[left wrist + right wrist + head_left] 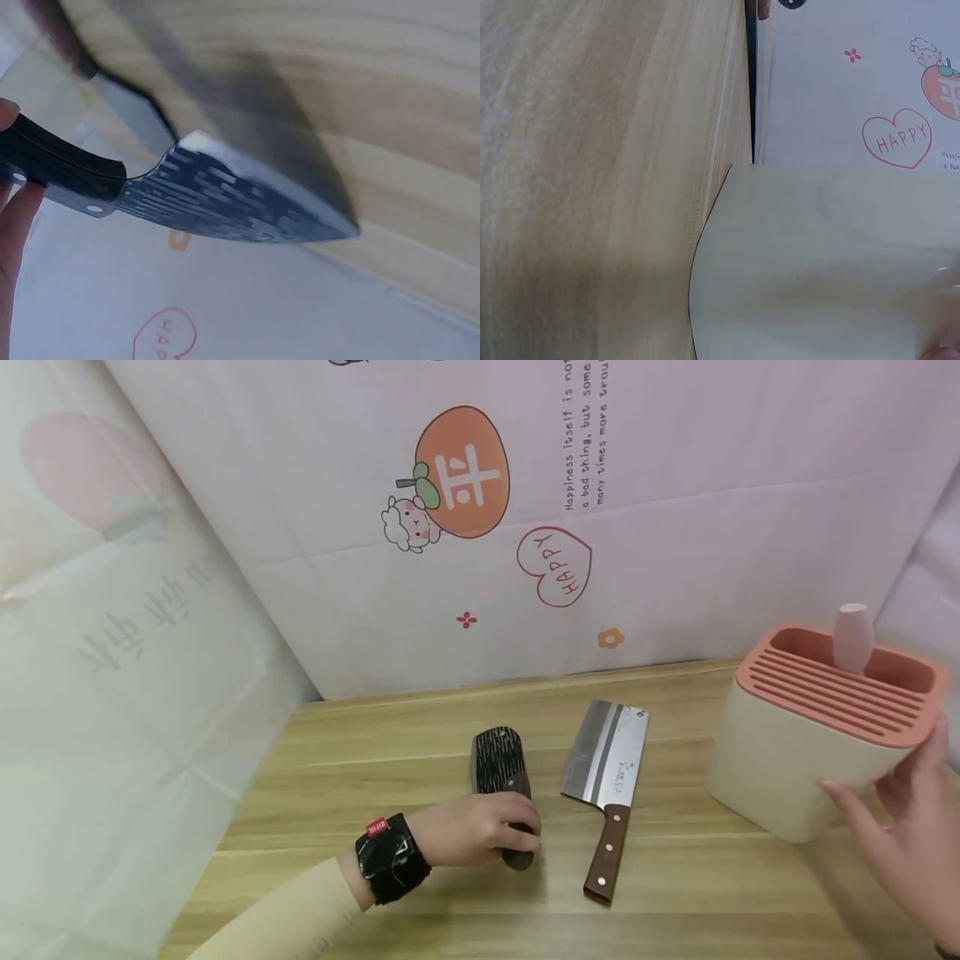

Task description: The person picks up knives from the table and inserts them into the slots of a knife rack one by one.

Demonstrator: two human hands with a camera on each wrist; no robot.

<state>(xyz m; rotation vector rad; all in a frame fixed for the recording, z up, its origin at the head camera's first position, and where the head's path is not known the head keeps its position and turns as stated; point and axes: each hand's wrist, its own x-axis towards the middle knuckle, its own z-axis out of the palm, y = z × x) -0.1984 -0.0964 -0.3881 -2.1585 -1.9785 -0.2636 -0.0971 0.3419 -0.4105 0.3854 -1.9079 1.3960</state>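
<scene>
My left hand (480,827) grips the dark handle of a kitchen knife (498,758) with a black, streaked blade. In the left wrist view that knife (217,199) is lifted at the handle, its blade sloping towards the wooden table; whether the tip touches cannot be told. Just right of it lies a cleaver (618,760) with a brown riveted handle. My right hand (903,843) holds the right end of a cream knife block (780,764), thumb on the front. Its other fingers are partly hidden. The block's wall (817,262) fills the lower right wrist view.
The block has a slotted orange top (832,693), and a pale pink handle (853,639) stands in its rear compartment. Behind the wooden table (420,735) rises a printed white cloth (337,568), with another cloth side (150,735) at the left.
</scene>
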